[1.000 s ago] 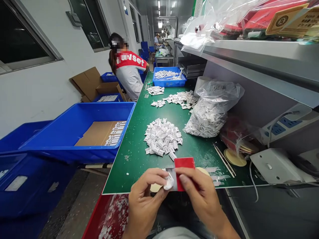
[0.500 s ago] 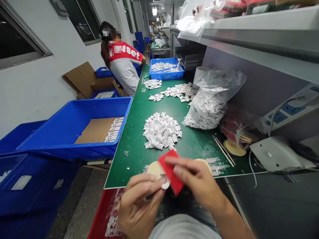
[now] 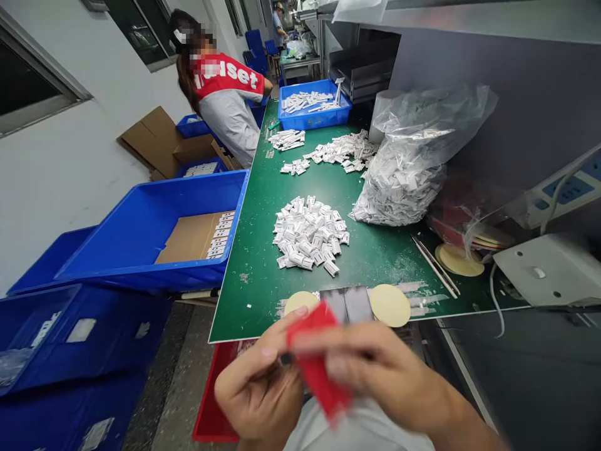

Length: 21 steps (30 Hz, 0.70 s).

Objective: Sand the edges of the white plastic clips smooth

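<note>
In the head view, my right hand [image 3: 394, 369] pinches a piece of red sheet [image 3: 322, 376], which is smeared by motion. My left hand [image 3: 263, 385] is closed right beside it, its fingers curled round a small part. Only a dark end of that part [image 3: 285, 359] shows; the rest is hidden by my fingers and the sheet. Both hands are held in front of the table's near edge. Just beyond them lie a pale yellow disc [image 3: 300, 302], a dark grey flat piece [image 3: 345, 302] and another pale yellow disc [image 3: 389, 305].
A pile of small white plastic parts [image 3: 310, 235] sits on the green table [image 3: 253, 250]. Behind it are more parts, a filled clear bag [image 3: 404, 181] and a blue tray [image 3: 314, 116]. Tweezers [image 3: 436, 266] lie right. Blue bins [image 3: 154, 232] stand left, near a co-worker [image 3: 225, 100].
The view has shifted, so the table's near edge shows more. My hands have come lower and closer to me. The red sheet now covers the white round part seen before in my left fingers.
</note>
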Motion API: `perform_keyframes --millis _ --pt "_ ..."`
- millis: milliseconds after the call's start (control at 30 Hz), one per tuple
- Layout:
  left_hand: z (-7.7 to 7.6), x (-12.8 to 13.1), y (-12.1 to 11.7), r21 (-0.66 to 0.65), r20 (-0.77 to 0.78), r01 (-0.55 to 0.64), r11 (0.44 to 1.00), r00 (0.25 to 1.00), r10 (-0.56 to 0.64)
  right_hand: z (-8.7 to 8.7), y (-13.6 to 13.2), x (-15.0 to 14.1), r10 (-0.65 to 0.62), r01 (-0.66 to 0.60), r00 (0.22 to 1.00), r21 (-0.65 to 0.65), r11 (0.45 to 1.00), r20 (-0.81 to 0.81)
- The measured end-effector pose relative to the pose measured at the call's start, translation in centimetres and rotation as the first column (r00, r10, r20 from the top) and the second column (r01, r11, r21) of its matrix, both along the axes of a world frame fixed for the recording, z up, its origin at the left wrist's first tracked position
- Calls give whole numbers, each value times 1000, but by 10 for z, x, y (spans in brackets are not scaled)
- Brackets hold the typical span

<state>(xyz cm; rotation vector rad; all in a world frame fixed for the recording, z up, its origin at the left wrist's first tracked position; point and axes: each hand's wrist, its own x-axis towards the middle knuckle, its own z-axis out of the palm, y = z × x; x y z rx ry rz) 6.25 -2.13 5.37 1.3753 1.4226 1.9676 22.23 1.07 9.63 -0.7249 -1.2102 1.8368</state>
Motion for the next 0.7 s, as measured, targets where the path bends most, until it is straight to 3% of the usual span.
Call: perform_keyframes --millis 67,100,167,200,300,333,400,433,467,533,633,700 --pt "0 -1 0 99 -30 7 995 1000 -4 -2 9 2 -169 163 984 83 983 65" --pt "1 -1 0 140 -42 29 990 999 -24 -2 12 3 -144 137 988 111 984 56" --pt "0 -1 -1 126 -45 73 989 997 -68 -3 17 3 63 -63 998 152 986 9" --pt "0 -1 -1 119 -48 88 989 995 -83 -3 18 3 93 -91 996 144 985 -8" --pt "-1 2 -2 130 -56 33 991 998 -26 -4 22 0 -59 60 998 35 998 -29" --pt "0 4 -2 133 -42 2 991 999 4 -6 23 -1 -41 42 999 25 999 -34" --pt "4 4 0 86 63 -9 996 998 3 -10 25 -1 -10 11 1000 58 998 -16" --pt "6 2 2 33 171 33 999 985 -38 -12 25 0 -100 99 995 75 992 13" --pt "9 0 4 -32 310 113 993 946 -98 -14 25 2 -241 237 970 87 968 38" --pt "13 -5 9 -140 614 337 931 767 -186 -18 21 9 -420 414 906 96 905 53" --pt "15 -8 13 -165 894 570 805 432 -123 -17 8 20 -321 317 947 105 942 19" --pt "15 -6 12 -154 952 647 746 299 -62 -13 1 25 -223 221 975 144 965 -5"
